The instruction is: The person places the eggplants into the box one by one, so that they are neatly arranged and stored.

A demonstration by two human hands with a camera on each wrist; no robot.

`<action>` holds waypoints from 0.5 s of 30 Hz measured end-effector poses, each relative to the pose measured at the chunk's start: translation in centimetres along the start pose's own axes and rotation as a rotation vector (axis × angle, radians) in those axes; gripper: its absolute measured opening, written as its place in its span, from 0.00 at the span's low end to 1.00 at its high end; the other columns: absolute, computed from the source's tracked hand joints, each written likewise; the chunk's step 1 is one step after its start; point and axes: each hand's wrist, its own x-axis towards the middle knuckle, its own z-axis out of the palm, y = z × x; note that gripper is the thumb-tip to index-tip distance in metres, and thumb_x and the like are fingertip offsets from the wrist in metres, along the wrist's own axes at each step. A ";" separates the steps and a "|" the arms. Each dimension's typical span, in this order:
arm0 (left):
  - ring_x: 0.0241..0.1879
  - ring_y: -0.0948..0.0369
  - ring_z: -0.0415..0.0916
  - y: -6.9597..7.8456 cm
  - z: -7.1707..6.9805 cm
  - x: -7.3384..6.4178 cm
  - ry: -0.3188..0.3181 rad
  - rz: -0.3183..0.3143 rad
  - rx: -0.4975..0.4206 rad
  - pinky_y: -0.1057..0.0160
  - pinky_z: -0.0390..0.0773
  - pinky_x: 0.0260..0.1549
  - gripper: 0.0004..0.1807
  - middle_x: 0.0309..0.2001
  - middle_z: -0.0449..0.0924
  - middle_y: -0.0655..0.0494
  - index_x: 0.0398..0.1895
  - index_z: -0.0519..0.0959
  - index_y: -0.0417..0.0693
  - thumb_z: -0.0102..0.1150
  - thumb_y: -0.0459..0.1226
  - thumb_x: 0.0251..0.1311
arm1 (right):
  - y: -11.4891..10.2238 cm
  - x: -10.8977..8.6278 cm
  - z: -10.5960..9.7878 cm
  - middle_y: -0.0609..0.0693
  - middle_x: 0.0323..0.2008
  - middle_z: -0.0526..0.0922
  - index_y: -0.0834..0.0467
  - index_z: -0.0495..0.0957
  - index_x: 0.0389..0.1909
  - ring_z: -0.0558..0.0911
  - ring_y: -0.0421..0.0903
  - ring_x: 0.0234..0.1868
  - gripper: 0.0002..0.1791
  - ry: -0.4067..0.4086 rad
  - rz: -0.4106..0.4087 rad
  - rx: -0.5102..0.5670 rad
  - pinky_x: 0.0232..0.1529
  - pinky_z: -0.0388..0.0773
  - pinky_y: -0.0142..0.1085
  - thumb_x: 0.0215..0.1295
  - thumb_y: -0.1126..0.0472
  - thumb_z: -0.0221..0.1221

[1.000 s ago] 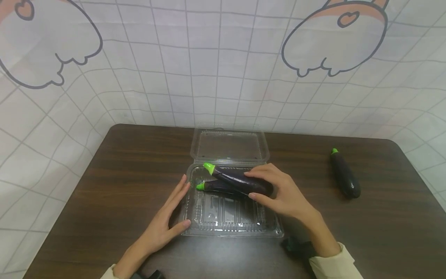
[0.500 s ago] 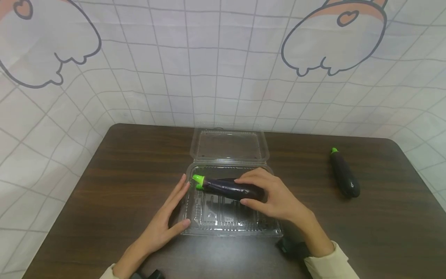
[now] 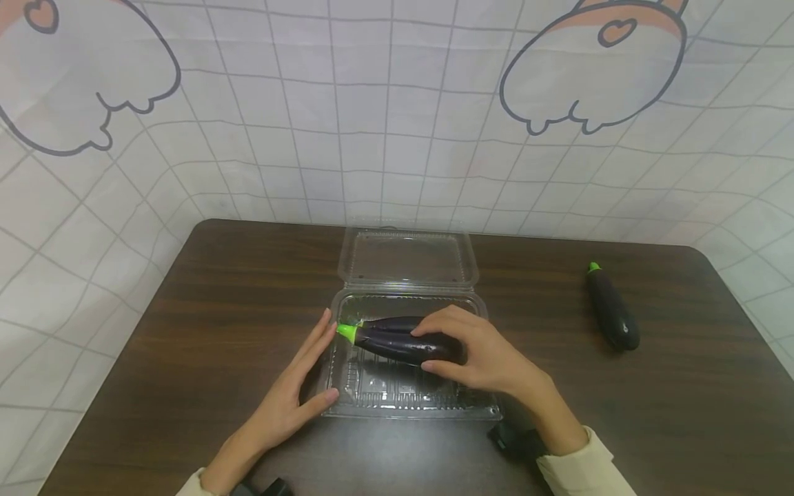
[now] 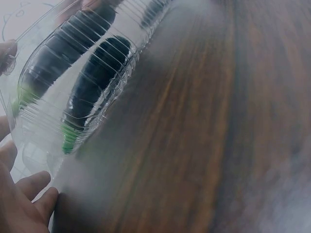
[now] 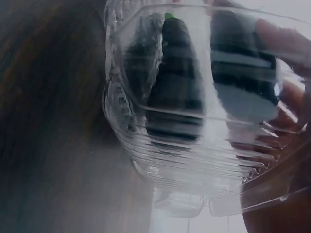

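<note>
My right hand (image 3: 484,353) grips a dark purple eggplant (image 3: 387,346) near its thick end, thumb on the near side and fingers on the far side. The eggplant lies sideways above the base of a clear plastic clamshell box (image 3: 412,415), its green stem toward my left fingertips. Just behind it a second eggplant (image 3: 391,322) rests in the base, partly covered by the first and my fingers. Through the clear wall, the left wrist view shows a gap between the held eggplant (image 4: 58,53) and the lower one (image 4: 97,80). My left hand (image 3: 288,399), fingers straight, touches the box's left rim.
The box's clear lid (image 3: 409,258) is folded back flat toward the wall. A third eggplant (image 3: 611,310) lies on the dark wooden table (image 3: 236,289) at the right. A white checked curtain with cartoon drawings (image 3: 384,138) hangs behind the table's back edge.
My right hand has brought the held eggplant lower and toward me, slightly left, across the one in the box, which now shows behind it. My left hand has stayed at the rim.
</note>
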 end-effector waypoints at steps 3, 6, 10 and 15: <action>0.73 0.49 0.39 0.1 0.0 0.0 0.001 0.001 0.001 0.36 0.47 0.61 0.44 0.76 0.38 0.48 0.75 0.52 0.43 0.61 0.32 0.54 | 0.1 -0.1 0.1 0.40 0.51 0.77 0.49 0.78 0.52 0.74 0.40 0.54 0.22 -0.010 0.004 -0.015 0.54 0.72 0.40 0.55 0.54 0.69; 0.73 0.49 0.39 0.1 0.0 0.0 0.004 0.005 0.002 0.45 0.45 0.65 0.45 0.76 0.38 0.48 0.75 0.51 0.43 0.62 0.32 0.54 | 0.1 -0.1 0.0 0.40 0.51 0.77 0.50 0.78 0.52 0.74 0.39 0.54 0.22 -0.024 0.007 -0.035 0.54 0.72 0.40 0.55 0.54 0.69; 0.73 0.49 0.39 0.2 0.0 0.1 0.005 0.001 0.000 0.44 0.45 0.64 0.45 0.76 0.38 0.49 0.75 0.51 0.44 0.62 0.32 0.54 | 0.0 -0.1 0.0 0.39 0.51 0.77 0.50 0.79 0.51 0.74 0.39 0.54 0.22 -0.048 0.013 -0.067 0.55 0.72 0.40 0.55 0.53 0.69; 0.73 0.49 0.38 0.1 0.0 0.1 0.002 -0.003 -0.003 0.42 0.45 0.64 0.45 0.76 0.38 0.49 0.75 0.51 0.44 0.61 0.33 0.55 | 0.0 -0.1 0.0 0.39 0.51 0.76 0.50 0.79 0.51 0.73 0.39 0.54 0.22 -0.062 0.023 -0.087 0.54 0.72 0.40 0.55 0.53 0.69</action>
